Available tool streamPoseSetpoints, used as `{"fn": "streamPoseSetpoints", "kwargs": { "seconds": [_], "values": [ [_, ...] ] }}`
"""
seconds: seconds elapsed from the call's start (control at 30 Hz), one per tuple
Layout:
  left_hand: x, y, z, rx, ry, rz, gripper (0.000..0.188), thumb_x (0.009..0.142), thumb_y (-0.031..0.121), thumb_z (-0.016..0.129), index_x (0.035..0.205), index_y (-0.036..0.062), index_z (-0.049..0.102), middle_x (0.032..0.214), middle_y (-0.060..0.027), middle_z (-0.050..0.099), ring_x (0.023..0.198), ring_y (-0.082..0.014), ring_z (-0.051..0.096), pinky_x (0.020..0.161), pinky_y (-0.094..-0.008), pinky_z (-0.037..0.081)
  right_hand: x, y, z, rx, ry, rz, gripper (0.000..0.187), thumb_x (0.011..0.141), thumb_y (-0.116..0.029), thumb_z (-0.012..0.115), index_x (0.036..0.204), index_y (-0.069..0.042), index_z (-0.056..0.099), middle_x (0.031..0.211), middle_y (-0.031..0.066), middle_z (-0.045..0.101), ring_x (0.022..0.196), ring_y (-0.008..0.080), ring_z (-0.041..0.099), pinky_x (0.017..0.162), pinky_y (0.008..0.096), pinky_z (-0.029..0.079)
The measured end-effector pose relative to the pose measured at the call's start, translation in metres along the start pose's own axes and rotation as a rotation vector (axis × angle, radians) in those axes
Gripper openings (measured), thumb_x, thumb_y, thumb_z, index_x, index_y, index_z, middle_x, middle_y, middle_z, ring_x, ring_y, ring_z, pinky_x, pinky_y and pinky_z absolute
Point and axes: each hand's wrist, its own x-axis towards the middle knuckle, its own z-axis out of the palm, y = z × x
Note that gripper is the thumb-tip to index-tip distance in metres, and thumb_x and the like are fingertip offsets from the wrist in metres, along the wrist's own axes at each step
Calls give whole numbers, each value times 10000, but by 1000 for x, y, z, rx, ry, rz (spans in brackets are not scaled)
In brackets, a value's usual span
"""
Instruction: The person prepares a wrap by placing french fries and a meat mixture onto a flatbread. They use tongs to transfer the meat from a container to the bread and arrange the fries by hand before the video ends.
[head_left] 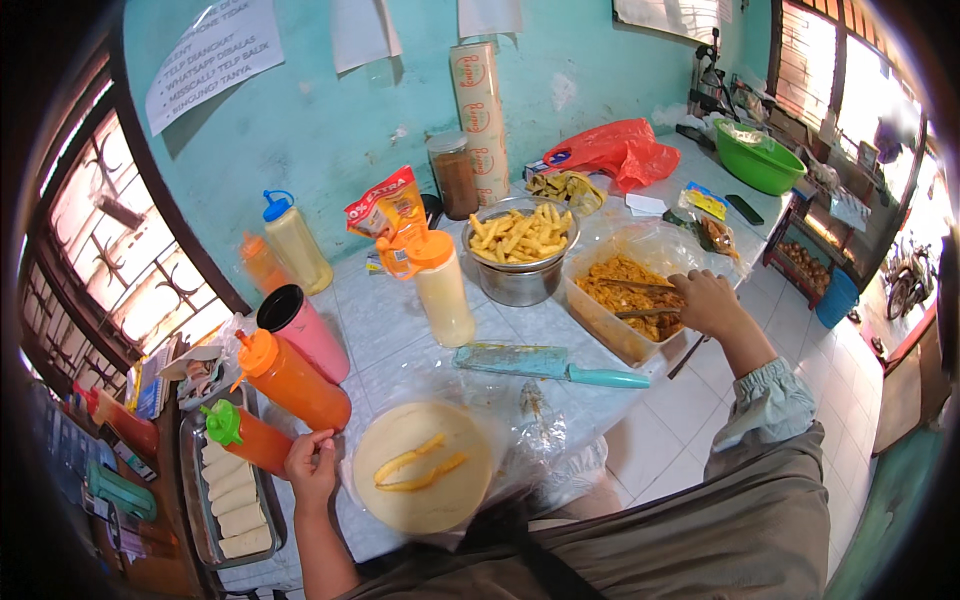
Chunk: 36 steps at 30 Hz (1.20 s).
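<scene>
Nearest to me, low in my head view, a round, pale flatbread (420, 508) lies flat on the tiled table (350, 285), close to its near edge; it is thin, smooth and creamy white, with two yellow strips (405, 461) like fries lying on it, slanted and nearly meeting at one end. Just left of it rests my left hand (308, 466), its fingers curled loosely; I cannot tell how tightly they close or whether they hold anything. Left of that hand, a dark metal tray (190, 470) carries a row of pale rolled wraps (238, 498). Behind the hand stand a green-capped sauce bottle (252, 440), a larger orange bottle (300, 385) and a pink tumbler (308, 340). Beyond the flatbread lies a broad knife (515, 360) with a turquoise handle pointing right. Farther out on the right, my right hand (708, 303) is closed around metal tongs (640, 287), their arms spread apart over orange, shredded filling (612, 272) in a clear plastic box (606, 335). To the box's left, a steel pot (520, 285) supports a bowl heaped with golden fries (518, 235). Farthest back are a red plastic bag (625, 155) and a bright green basin (760, 168).
</scene>
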Motion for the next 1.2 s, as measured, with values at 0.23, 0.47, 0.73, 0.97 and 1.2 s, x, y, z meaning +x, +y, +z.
{"fn": "streamPoseSetpoints", "kwargs": {
  "seconds": [0.23, 0.47, 0.73, 0.97, 1.2],
  "values": [
    [-15, 7, 3, 37, 105, 38, 112, 866, 19, 591, 950, -27, 648, 871, -69, 631, 765, -135, 581, 696, -256, 477, 6, 11, -27, -55, 6, 25, 341, 778, -142, 556, 1108, -174, 637, 960, 99, 658, 914, 281, 648, 750, 424, 512],
    [-32, 5, 4, -146, 317, -124, 115, 914, 57, 568, 992, 6, 635, 867, -4, 595, 714, -70, 525, 657, -206, 456, 41, 26, -22, -95, 98, 21, 261, 775, -157, 533, 990, -178, 678, 859, 85, 680, 812, 281, 671, 678, 438, 527],
    [-36, -3, 4, -106, 257, -176, 99, 897, 36, 570, 961, 6, 639, 777, 9, 569, 676, -68, 508, 627, -204, 416, 67, 20, -13, -132, 93, -75, 182, 742, -172, 548, 861, -152, 684, 752, 96, 661, 770, 298, 662, 652, 450, 517],
    [-33, 1, 8, -94, 288, -175, 97, 879, 35, 584, 938, 4, 654, 755, 4, 586, 667, -72, 526, 617, -206, 416, 61, 33, -21, -153, 144, -57, 166, 739, -180, 560, 838, -156, 691, 776, 108, 668, 766, 307, 660, 669, 441, 508],
    [-37, 2, 1, 26, 293, -75, 90, 851, 28, 606, 914, 3, 665, 803, -45, 635, 703, -101, 569, 645, -225, 448, 78, 29, -3, -121, 104, -6, 183, 777, -195, 544, 859, -168, 705, 844, 123, 684, 834, 328, 656, 728, 448, 506]
  ]
}}
